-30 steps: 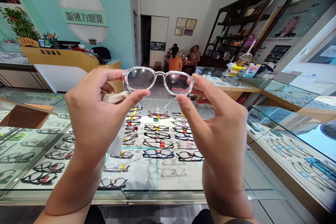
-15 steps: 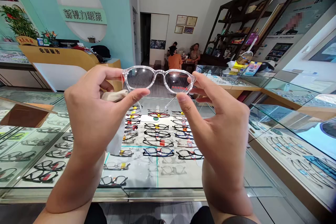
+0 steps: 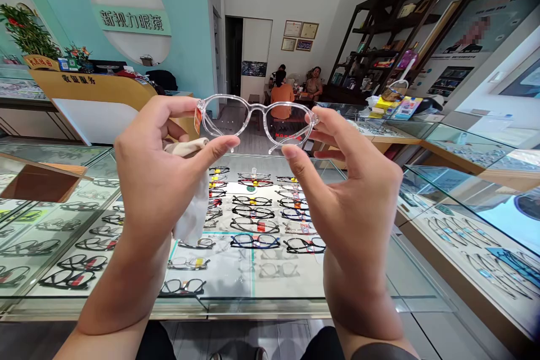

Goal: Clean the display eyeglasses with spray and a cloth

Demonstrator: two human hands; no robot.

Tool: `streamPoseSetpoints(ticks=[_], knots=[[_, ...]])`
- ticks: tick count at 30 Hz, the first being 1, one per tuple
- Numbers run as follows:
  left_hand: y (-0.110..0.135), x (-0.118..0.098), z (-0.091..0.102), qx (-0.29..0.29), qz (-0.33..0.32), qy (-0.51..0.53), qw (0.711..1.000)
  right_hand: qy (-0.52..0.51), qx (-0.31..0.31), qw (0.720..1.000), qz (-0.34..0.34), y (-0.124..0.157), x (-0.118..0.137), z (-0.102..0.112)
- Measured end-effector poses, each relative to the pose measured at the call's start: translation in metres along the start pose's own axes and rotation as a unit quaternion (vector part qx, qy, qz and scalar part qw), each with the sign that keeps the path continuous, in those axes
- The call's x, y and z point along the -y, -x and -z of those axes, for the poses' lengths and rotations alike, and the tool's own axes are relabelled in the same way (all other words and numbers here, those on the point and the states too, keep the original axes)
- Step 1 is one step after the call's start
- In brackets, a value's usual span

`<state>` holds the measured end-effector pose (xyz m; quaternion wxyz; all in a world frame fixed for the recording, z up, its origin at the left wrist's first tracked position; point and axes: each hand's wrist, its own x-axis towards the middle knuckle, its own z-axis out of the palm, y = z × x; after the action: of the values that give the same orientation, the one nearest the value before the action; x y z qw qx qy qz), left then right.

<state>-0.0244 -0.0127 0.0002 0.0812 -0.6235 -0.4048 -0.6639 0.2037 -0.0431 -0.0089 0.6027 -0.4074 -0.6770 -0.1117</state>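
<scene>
I hold a pair of clear-framed glasses (image 3: 255, 119) up at eye level over a glass display counter (image 3: 236, 309). My left hand (image 3: 162, 180) pinches the frame's left end between thumb and forefinger, and a pale cleaning cloth (image 3: 192, 208) hangs from the same hand. An orange tag sits at that end of the frame. My right hand (image 3: 346, 202) pinches the right end near the hinge, with one temple arm folded under the lens.
Rows of eyeglass frames (image 3: 253, 219) lie under the counter glass. More glass cases run along the right (image 3: 464, 197) and left (image 3: 46, 208). A yellow reception desk (image 3: 97, 93) stands at the back left, dark shelving (image 3: 379, 45) at the back right. People sit at a far table (image 3: 295, 90).
Both hands have lifted the glasses a little higher and tipped the frame, so the lenses now look clearer against the room behind.
</scene>
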Motion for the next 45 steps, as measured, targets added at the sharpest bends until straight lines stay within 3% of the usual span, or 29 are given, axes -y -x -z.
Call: streamPoseSetpoints(ticks=[9,19,24,31,37,45], knots=[[-0.001,0.014,-0.013,-0.014,-0.05,0.058,0.997,-0.018,-0.045,0.997,0.058,-0.003,-0.003,-0.006],[-0.004,0.029,-0.03,0.028,-0.021,0.134,0.99,-0.003,-0.066,0.99,0.124,-0.005,-0.007,-0.018],[-0.004,0.028,-0.033,0.006,-0.008,0.132,0.991,0.032,-0.061,0.993,0.1,-0.005,-0.008,-0.02],[0.002,0.015,-0.032,-0.093,-0.055,0.086,0.99,-0.103,-0.014,0.994,0.031,-0.008,-0.018,-0.025],[0.007,0.011,-0.032,-0.119,-0.068,0.038,0.99,-0.151,0.018,0.988,-0.008,-0.011,-0.019,-0.028],[0.006,0.011,-0.033,-0.103,-0.053,0.061,0.991,-0.191,-0.043,0.98,-0.041,-0.017,-0.021,-0.029]])
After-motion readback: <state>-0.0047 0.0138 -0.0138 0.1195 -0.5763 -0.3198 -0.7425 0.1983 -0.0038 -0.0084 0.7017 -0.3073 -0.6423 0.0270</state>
